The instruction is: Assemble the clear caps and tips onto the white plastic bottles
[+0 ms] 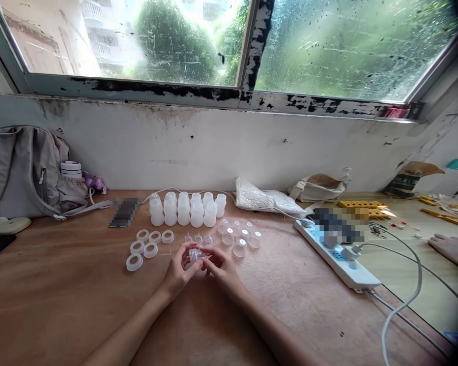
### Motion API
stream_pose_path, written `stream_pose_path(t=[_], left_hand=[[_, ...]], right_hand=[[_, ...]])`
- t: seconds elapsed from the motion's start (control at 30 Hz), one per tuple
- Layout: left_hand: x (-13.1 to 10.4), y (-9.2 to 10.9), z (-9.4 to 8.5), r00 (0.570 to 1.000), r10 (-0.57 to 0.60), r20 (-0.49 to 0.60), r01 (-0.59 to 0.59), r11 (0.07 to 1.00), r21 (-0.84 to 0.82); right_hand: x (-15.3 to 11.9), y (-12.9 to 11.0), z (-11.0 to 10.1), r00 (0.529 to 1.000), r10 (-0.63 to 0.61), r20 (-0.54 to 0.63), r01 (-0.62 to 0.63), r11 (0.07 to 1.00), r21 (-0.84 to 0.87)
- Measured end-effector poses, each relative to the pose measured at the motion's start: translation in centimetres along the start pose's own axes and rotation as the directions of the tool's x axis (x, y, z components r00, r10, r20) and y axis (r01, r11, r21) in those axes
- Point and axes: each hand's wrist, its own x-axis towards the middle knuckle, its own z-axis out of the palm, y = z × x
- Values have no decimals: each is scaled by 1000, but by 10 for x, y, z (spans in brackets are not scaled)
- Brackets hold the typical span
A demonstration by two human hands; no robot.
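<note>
My left hand (179, 269) has its fingers wrapped round a clear plastic piece with a ribbed ring (194, 255), held on its side just above the table. From the right, my right hand (222, 267) pinches the narrower clear end of this piece; its tip is partly hidden by the fingers. Just beyond my hands stand several small clear nipple-shaped parts (197, 238). To the left lie several translucent white rings (150, 250). Several clear round caps (239, 249) are set out to the right. Behind all these, milky white bottles (183, 211) stand upright in rows.
A white power strip (338, 256) with plugs and cables lies on the right. A dark phone (124, 212), a grey backpack (23, 170) and a white plastic bag (267, 199) are along the back. Another person's hand (452, 251) rests at the far right.
</note>
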Motion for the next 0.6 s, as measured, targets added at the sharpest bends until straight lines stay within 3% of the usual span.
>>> stream_pose_path(t=[0.23, 0.6], left_hand=[[2, -4, 0, 1000, 25, 10, -25, 1000, 14], [5, -10, -3, 981, 173, 89, -180, 981, 75]], right_hand=[[0, 3, -1, 1000, 19, -6, -19, 1000, -11], [2, -4, -3, 999, -4, -42, 6, 998, 56]])
